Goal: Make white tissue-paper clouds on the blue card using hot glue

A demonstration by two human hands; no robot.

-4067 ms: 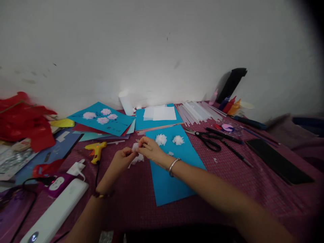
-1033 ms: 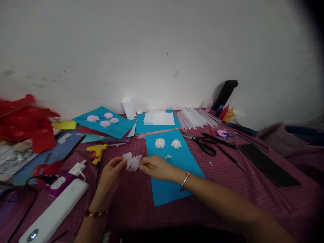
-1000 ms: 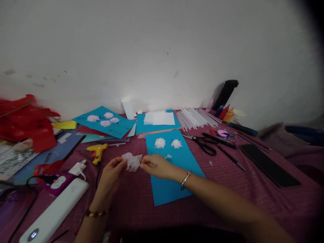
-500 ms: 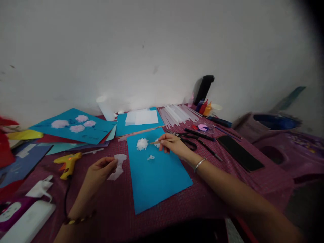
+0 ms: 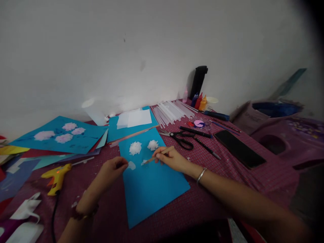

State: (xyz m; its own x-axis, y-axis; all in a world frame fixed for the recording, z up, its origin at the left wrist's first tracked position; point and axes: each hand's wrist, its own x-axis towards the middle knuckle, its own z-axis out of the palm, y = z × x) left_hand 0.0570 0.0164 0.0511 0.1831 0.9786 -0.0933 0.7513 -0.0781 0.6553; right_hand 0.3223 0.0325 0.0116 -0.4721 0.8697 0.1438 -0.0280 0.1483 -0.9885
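Note:
A blue sheet point(image 5: 154, 192) lies before me with two fluffy white paper tufts point(image 5: 135, 148) near its far end. Below them sits a small white scrap point(image 5: 143, 162). My right hand point(image 5: 168, 158) is closed round a light wooden stick point(image 5: 151, 160), its tip down at the scrap. At the sheet's left edge my left hand point(image 5: 115, 167) pinches a thin, translucent white paper piece point(image 5: 131, 165), which overlaps the blue sheet.
To the left are a yellow glue gun point(image 5: 57, 177) and a blue sheet with pinkish tufts point(image 5: 59, 133). Scissors point(image 5: 181, 136), a phone point(image 5: 239, 148) and paint bottles point(image 5: 198, 100) stand or lie right. White strips point(image 5: 172, 111) and white paper point(image 5: 139, 118) lie behind.
My right hand has brought the stick from the right tuft down to the small scrap. My left hand has moved right to the sheet's edge with its paper piece. The view has shifted slightly.

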